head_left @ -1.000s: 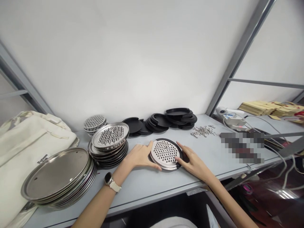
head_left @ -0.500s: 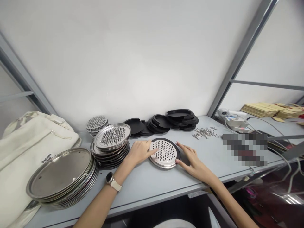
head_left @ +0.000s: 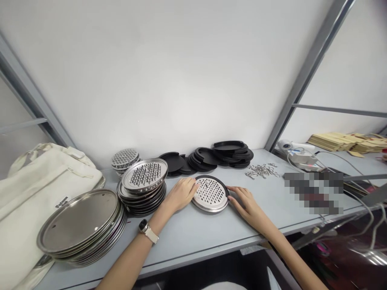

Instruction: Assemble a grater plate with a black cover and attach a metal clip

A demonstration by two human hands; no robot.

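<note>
The left hand (head_left: 182,194) and right hand (head_left: 246,204) hold the round grater (head_left: 209,193) between their fingers, at its two sides, near the table's (head_left: 193,237) front edge.

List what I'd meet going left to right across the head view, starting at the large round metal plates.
Large round metal plates → stack topped by a grater disc → left hand → perforated disc in a black rim → right hand → yellowish flat pieces.
</note>
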